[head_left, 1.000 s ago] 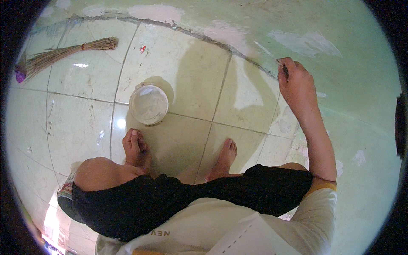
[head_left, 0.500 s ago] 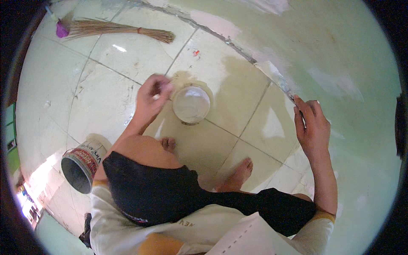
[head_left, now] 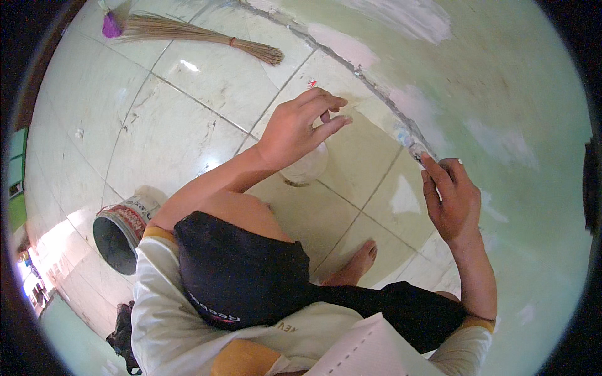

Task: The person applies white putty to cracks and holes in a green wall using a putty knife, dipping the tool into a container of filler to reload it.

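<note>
My left hand [head_left: 307, 125] hangs over the white round tub [head_left: 304, 165], partly covering it, with fingers loosely bent and apart and nothing visible in them. At the right, my right hand [head_left: 450, 197] grips a small putty-smeared scraper [head_left: 415, 150], its end at the cracked joint [head_left: 357, 74] where the tiled floor [head_left: 169, 125] meets the pale green wall [head_left: 520, 119]. The wall carries uneven white and pinkish patches. My bare foot [head_left: 357, 263] rests on the tiles below my hands.
A stick broom [head_left: 200, 36] and a purple bristled object [head_left: 111, 24] lie at top left. A small red scrap [head_left: 311, 83] is near the joint. A dark-lined bucket [head_left: 122, 235] stands left of my leg, with crumpled black material [head_left: 122, 335] behind me at lower left.
My left hand has risen from beside my foot and moved right over the tub. My right hand has moved lower in the picture with the scraper, as the view has shifted.
</note>
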Available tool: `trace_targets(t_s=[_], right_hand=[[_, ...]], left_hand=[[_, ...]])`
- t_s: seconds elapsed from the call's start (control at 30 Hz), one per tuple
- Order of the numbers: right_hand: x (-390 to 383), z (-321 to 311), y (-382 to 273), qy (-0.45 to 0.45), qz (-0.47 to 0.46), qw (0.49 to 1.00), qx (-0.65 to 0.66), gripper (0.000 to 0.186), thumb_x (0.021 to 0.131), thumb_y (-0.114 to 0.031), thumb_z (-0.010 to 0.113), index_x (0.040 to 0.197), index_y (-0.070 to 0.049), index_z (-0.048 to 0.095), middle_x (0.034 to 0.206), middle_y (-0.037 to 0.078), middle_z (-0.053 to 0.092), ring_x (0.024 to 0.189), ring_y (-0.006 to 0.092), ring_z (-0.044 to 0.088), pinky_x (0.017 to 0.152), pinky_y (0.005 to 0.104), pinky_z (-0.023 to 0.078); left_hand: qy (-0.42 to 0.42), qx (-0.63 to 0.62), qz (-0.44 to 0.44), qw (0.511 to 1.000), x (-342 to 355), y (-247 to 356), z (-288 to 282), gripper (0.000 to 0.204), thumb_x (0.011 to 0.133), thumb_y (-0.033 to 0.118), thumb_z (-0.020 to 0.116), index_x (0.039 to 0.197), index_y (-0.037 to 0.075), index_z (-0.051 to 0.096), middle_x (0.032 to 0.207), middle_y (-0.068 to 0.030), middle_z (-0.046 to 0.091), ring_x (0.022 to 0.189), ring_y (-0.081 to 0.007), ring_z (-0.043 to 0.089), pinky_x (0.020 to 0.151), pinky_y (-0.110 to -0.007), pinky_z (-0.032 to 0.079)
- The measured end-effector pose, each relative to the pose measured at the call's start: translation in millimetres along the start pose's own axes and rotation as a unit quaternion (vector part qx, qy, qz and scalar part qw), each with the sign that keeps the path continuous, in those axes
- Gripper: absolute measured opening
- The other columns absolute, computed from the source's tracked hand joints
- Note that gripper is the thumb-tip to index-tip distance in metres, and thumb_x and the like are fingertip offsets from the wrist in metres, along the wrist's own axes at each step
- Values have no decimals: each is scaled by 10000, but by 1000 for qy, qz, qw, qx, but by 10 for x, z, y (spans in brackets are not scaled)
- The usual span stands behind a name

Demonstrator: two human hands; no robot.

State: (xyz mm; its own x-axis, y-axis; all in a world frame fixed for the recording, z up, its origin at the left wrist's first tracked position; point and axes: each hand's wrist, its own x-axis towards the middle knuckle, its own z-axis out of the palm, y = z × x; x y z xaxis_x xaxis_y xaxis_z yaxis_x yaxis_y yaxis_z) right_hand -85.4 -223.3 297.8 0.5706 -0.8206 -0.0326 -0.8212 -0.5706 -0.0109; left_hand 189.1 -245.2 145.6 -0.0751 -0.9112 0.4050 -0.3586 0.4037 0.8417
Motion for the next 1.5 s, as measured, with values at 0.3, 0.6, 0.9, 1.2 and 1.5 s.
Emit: trace_targets(t_s=[0.3,0.6,0.9,1.2,1.5], right_hand=[[161,63,-107,-7,-22,1000,14,355,890,-145,662,1244,-168,641,918,90,606,742,285,635,613,404,541],[304,345,156,-15,65,994,90,258,924,-141,640,1180,-107,645,922,131,624,753,321,634,672,406,535],[946,775,41,-14,138,965,224,201,958,-149,638,1131,-46,651,956,127,685,782,201,634,716,321,508],[1990,1458,-165,49,169,938,300,266,973,-229,630,1169,-51,655,951,92,691,824,158,616,788,292,490],[2104,1987,-319,87,213,898,375,273,969,-242,657,1199,-95,662,832,-27,608,679,59,503,609,224,413]], left_hand=[[65,-7,-41,997,7,-166,-170,95,888,91,703,964,37,688,882,-106,666,722,-196,650,620,-308,531],[165,219,-260,926,-586,-927,-1234,157,892,133,699,861,4,614,811,-105,642,696,-189,599,651,-320,504],[261,418,-254,832,-1302,-1168,-1831,541,916,178,668,1361,-54,464,1068,-171,589,849,-262,613,812,-365,517],[386,125,-334,851,-1365,-1465,-1600,228,991,172,610,1145,4,601,782,-8,565,681,-68,482,610,-233,416],[129,-154,-436,877,-1596,-1216,-919,184,988,184,597,1055,12,604,692,-35,587,620,-79,545,570,-254,458]])
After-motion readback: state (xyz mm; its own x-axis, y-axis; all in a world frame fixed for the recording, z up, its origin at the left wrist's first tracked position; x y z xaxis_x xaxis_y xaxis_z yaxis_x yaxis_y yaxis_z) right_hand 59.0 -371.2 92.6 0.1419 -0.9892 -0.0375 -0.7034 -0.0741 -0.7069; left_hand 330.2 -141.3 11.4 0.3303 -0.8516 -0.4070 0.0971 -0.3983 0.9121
